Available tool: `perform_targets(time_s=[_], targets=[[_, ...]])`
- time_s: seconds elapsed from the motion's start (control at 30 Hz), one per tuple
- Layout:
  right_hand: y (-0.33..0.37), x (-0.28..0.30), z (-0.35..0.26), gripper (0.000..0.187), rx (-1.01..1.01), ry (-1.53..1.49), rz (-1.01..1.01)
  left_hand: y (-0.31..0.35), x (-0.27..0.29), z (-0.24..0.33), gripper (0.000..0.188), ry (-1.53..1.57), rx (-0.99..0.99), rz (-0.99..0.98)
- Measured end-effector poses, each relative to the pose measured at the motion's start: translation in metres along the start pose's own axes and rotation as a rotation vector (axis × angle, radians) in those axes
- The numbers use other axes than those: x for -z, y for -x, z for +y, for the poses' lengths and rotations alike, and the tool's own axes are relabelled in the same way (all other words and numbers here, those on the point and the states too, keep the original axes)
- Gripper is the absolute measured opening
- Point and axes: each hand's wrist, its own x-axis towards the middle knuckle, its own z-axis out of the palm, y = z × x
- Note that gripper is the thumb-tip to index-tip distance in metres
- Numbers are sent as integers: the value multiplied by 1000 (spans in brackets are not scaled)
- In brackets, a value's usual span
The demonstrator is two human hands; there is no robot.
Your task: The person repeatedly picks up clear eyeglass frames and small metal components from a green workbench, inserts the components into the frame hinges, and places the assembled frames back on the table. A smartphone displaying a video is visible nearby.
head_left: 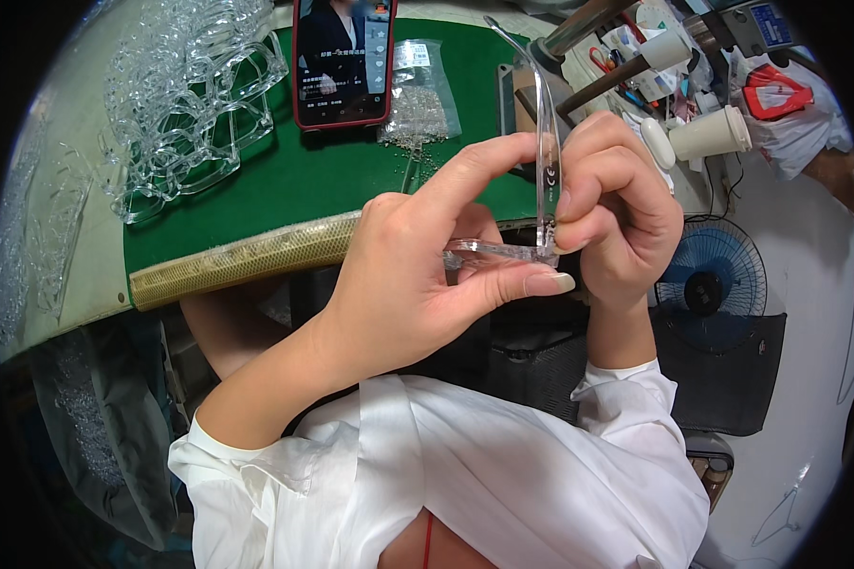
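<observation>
Spectacles (503, 250): clear plastic, held up between the two hands near the front edge of the desk (93, 261), with one temple arm (545, 123) pointing away from the body.
Left grip (399, 251): closed around the front of the spectacles, thumb along the near side, index fingertip against the temple arm.
Right grip (626, 204): pinched at the hinge end of the temple arm, fingers curled; whether anything tiny sat inside the pinch could not be told.
Hinge strain: the joint was small and the plastic looked slim, so twisting one hand against the other could have cracked the corner or sprung the arm loose.
Drop: the spectacles hung on the body's side of the gold edge strip (247, 261), so a slipped pinch would probably have sent them down past the desk.
Metal bits (416, 144): tiny and loose, some inside a clear bag (427, 85), some spilled on the green mat (323, 180); a careless brush could have scattered them.
Phone (343, 62): lit, just beside the bag; a glance at its screen might have led to a crooked push at the hinge.
Frame pile (194, 104): clear and tangled at the mat's left; pulling one out roughly could have snagged or scratched its neighbours.
</observation>
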Motion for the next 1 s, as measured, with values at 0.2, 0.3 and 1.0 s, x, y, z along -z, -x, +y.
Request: perform_targets(time_s=[0.2,0.3,1.0], targets=[[1,0,0,15,19,-24,17,-2,-3,2,70,152,-6,13],[2,1,3,15,15,-75,15,-2,-2,0,70,115,-28,7],[0,-4,5,17,30,-60,52,-4,-1,2,68,185,-31,28]])
